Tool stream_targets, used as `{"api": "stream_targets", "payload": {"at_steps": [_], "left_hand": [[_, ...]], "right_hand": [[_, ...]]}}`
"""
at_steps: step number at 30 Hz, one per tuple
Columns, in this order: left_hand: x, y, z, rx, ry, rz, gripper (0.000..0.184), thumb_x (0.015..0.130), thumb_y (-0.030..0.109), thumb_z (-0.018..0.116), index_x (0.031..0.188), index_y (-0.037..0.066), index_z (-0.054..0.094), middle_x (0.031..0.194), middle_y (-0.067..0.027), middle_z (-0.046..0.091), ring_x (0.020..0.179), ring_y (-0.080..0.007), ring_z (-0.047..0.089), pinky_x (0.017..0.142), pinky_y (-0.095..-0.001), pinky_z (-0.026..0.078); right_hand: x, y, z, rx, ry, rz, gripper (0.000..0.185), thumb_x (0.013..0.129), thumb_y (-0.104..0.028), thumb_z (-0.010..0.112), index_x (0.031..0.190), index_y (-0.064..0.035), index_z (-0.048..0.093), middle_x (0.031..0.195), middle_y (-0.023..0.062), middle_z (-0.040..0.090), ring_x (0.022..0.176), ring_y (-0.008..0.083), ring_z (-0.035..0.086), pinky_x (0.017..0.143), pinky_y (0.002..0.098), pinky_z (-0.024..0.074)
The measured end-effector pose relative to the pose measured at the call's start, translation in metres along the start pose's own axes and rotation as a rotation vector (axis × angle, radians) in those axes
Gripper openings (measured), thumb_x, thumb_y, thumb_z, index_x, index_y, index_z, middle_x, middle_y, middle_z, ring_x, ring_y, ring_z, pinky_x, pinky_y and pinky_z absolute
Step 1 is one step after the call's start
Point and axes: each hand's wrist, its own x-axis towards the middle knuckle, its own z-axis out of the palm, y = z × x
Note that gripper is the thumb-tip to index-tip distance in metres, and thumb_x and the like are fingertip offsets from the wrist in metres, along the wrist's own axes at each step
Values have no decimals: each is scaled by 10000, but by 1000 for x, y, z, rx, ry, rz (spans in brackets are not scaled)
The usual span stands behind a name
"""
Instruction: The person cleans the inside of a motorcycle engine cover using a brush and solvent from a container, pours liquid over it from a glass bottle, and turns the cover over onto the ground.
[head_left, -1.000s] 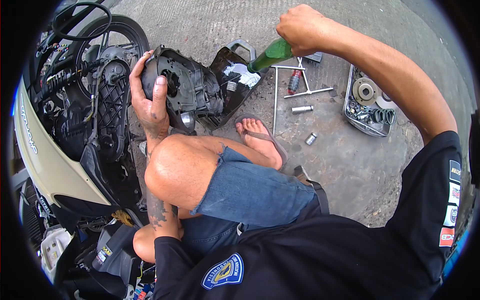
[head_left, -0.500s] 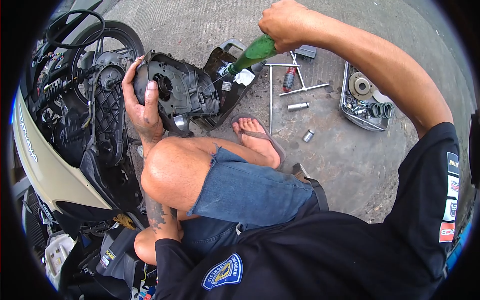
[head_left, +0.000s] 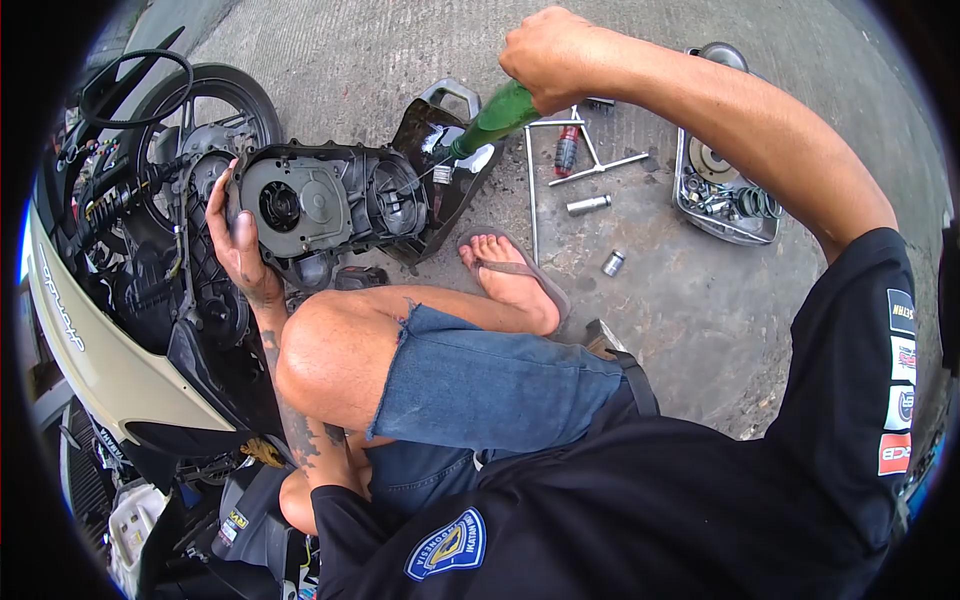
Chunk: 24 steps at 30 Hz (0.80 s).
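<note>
My left hand [head_left: 238, 252] grips the rim of a grey metal engine cover [head_left: 325, 215] at its left end, fingers behind and thumb in front. The cover's inner side, with a round opening and ribs, faces up toward me. Raised at the top centre, my right hand [head_left: 548, 62] is wrapped round a green bottle [head_left: 502, 118]. The bottle tilts down and left, its neck close to the cover's right end. A thin streak, apparently liquid, runs from the neck toward the cover. Under that end lies a black plastic piece [head_left: 478, 192] with wet white reflections.
The partly dismantled motorbike [head_left: 120, 350] stands at left, its wheel [head_left: 258, 105] behind the cover. T-handle wrenches [head_left: 532, 190], a red-and-black screwdriver [head_left: 567, 150] and sockets [head_left: 589, 204] lie on the concrete. A metal tray [head_left: 735, 232] of parts is at right. My sandalled foot [head_left: 505, 280] is near the middle.
The engine cover has turned to show more of its inside and shifted slightly left with my left hand. My right hand and the bottle have moved a little left and down.
</note>
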Motion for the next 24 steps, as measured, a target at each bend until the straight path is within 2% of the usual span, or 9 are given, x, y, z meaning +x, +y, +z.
{"api": "stream_targets", "payload": {"at_steps": [4,7,9,10,13,24], "left_hand": [[-1,-4,-5,-23,17,-31,583,887,225,502,1385,-75,460,1405,-236,530,1325,-315,492,1165,-429,319],[0,-5,-6,-22,15,-32,585,889,231,503,1386,-75,459,1408,-234,528,1320,-314,495,1161,-427,324],[0,-4,-4,-13,20,-29,584,890,234,505,1384,-75,461,1405,-233,529,1315,-312,499,1158,-427,329],[0,-2,-3,-6,22,-25,583,891,238,507,1382,-74,463,1402,-232,530,1309,-311,503,1155,-426,334],[1,0,-2,22,22,-18,580,893,240,509,1378,-74,466,1392,-227,536,1295,-306,511,1151,-426,339],[2,-5,0,-52,5,-11,567,901,244,527,1369,-72,478,1381,-215,543,1271,-292,522,1138,-412,350]], "right_hand": [[-1,-10,-8,55,-60,-18,272,714,-244,757,918,-65,772,924,137,750,927,287,733,759,428,592],[1,-8,-11,82,6,-24,267,710,-232,749,912,-59,767,892,137,748,886,304,735,751,433,590],[6,2,-15,78,-24,-92,302,765,-329,684,844,-50,768,873,174,740,865,343,723,724,446,571],[-6,8,-22,132,35,-149,312,769,-339,686,841,-47,768,877,176,740,865,346,724,728,446,573],[4,-1,-13,82,-52,-88,308,780,-327,679,843,-38,765,880,181,739,862,350,725,725,446,573],[0,-6,-16,94,-30,-117,288,754,-294,687,844,-32,764,873,196,733,853,350,724,721,453,568]]}}
